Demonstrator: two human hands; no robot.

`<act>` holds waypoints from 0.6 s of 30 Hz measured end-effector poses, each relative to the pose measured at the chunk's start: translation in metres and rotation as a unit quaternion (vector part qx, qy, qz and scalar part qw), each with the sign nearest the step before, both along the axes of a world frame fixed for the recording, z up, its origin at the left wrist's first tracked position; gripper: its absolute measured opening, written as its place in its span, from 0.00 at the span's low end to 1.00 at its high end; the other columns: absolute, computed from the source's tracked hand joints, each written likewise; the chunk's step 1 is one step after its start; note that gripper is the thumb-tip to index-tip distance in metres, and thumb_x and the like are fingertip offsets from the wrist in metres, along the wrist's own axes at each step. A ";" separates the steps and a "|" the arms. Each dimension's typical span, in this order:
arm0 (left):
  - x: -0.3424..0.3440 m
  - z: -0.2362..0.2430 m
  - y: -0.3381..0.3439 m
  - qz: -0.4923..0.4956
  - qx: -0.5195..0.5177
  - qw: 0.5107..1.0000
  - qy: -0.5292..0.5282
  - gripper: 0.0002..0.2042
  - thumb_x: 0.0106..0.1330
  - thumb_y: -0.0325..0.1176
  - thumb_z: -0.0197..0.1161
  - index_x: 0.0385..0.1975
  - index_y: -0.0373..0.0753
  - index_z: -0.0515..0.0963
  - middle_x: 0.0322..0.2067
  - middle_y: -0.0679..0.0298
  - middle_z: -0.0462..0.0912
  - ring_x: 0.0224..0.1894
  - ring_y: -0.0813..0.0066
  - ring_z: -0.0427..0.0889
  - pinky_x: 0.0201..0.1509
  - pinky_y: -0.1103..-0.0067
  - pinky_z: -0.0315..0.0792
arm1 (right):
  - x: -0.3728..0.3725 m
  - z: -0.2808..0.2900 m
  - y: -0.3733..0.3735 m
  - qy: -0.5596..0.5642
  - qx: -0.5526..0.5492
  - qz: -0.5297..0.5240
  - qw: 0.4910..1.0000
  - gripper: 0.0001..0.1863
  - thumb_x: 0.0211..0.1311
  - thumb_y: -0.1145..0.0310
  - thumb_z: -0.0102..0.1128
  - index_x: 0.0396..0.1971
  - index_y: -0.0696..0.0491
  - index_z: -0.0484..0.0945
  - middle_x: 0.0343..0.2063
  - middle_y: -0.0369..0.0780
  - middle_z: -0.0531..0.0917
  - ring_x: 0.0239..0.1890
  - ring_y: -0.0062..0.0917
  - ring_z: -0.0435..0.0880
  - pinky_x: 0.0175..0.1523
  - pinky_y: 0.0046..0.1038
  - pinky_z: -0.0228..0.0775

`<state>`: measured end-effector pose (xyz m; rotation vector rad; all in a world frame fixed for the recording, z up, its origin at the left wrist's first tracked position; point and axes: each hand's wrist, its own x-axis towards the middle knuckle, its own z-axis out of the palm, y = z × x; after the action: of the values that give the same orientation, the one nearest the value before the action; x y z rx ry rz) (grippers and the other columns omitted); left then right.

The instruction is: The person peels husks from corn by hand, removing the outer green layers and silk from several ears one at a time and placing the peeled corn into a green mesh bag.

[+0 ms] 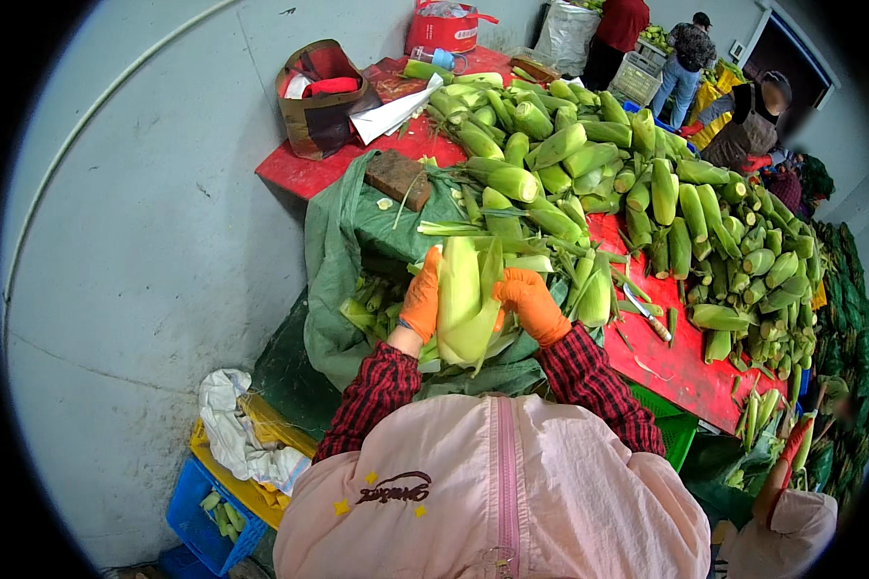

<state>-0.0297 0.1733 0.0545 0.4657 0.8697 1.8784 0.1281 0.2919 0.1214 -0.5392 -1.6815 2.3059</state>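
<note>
A pale-green, leafy-husked corn ear (461, 294) is held between the hands: its left side is clasped by the orange-gloved left hand (421, 301), its right husk edge gripped by the orange-gloved right hand (533, 307), over green fabric (330, 227).

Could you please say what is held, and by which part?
A long green corn ear in husk: the orange-gloved left hand grips its left side, the orange-gloved right hand holds the husk's right edge.

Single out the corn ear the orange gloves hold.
The pale green ear between the orange-gloved left hand and right hand; the heaped ears on the red table are in neither.
</note>
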 end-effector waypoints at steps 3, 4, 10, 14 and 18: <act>0.020 0.009 -0.001 0.005 -0.002 0.995 -0.097 0.39 0.61 0.70 0.50 0.59 0.41 0.71 0.48 0.62 0.80 0.47 0.70 0.79 0.56 0.72 0.72 | 0.006 -0.001 0.000 0.024 -0.024 -0.011 0.999 0.07 0.56 0.70 0.53 0.24 0.57 0.76 0.20 0.38 0.79 0.15 0.27 0.78 0.23 0.24 0.71; 0.026 0.013 -0.004 0.007 -0.001 0.995 -0.097 0.40 0.59 0.72 0.50 0.59 0.41 0.71 0.48 0.62 0.80 0.47 0.68 0.79 0.56 0.71 0.73 | 0.007 0.008 -0.005 0.025 -0.037 -0.016 0.999 0.07 0.56 0.69 0.53 0.24 0.57 0.76 0.20 0.38 0.79 0.15 0.27 0.77 0.23 0.24 0.70; 0.025 0.005 -0.018 -0.025 0.019 0.992 -0.125 0.56 0.45 0.85 0.42 0.62 0.37 0.68 0.43 0.55 0.82 0.42 0.61 0.81 0.48 0.66 0.76 | 0.026 -0.010 0.041 0.118 -0.045 -0.140 0.982 0.10 0.58 0.65 0.52 0.30 0.58 0.74 0.23 0.41 0.79 0.17 0.29 0.78 0.25 0.29 0.71; 0.008 0.002 -0.021 0.031 0.026 0.983 -0.181 0.53 0.48 0.83 0.44 0.58 0.36 0.71 0.44 0.56 0.82 0.42 0.61 0.81 0.46 0.67 0.76 | 0.029 -0.015 0.066 -0.026 0.036 -0.275 0.960 0.17 0.62 0.55 0.56 0.36 0.56 0.74 0.29 0.43 0.80 0.24 0.32 0.84 0.29 0.29 0.74; 0.004 -0.013 0.006 0.123 -0.041 0.983 -0.132 0.46 0.56 0.76 0.48 0.57 0.36 0.71 0.44 0.58 0.81 0.42 0.64 0.81 0.45 0.68 0.76 | 0.008 -0.036 -0.005 -0.163 0.423 -0.110 0.884 0.41 0.58 0.48 0.64 0.63 0.60 0.63 0.52 0.46 0.78 0.41 0.30 0.84 0.45 0.27 0.75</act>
<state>-0.0258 0.1791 0.0412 0.0540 0.8510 2.0622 0.1366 0.2868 0.0854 -0.8641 -2.3818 1.1637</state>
